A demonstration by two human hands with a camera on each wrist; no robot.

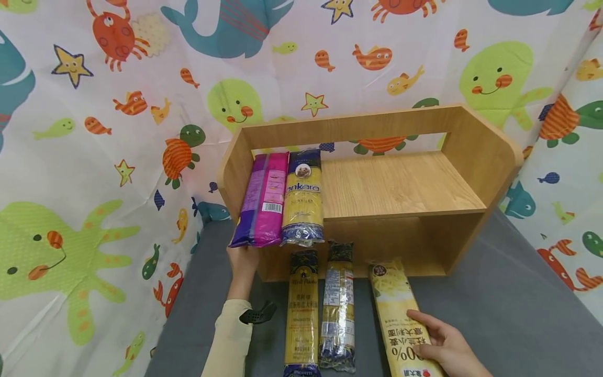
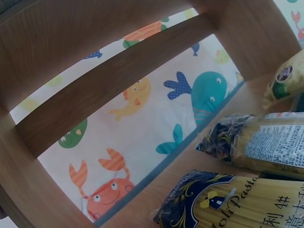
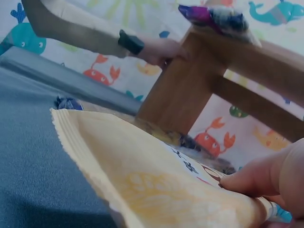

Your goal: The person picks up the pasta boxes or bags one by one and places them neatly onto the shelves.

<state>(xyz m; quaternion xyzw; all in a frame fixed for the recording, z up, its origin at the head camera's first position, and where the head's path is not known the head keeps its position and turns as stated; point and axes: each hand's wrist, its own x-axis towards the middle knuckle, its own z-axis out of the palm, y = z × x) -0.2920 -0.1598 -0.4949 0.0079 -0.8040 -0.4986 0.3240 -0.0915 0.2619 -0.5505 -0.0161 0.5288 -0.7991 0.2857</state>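
Note:
My right hand (image 1: 445, 348) pinches a cream pasta packet (image 1: 398, 314), thumb on its printed face; it leans up toward the shelf's lower opening in the head view. In the right wrist view the packet's crimped end (image 3: 71, 147) faces the camera. My left hand (image 3: 164, 51) grips the left side panel of the wooden shelf (image 3: 178, 95). From the head it shows just below a pink and purple packet (image 1: 266, 199), which partly hides its fingers. Beside that packet on the upper board lies a yellow and blue pasta packet (image 1: 303, 201).
Two clear-and-gold spaghetti packets, one with a plain front (image 1: 303, 314) and one with a white label (image 1: 338, 309), lie side by side, far ends in the lower compartment. Grey cloth (image 1: 509, 303) covers the table. A sea-animal curtain (image 1: 155, 78) hangs behind.

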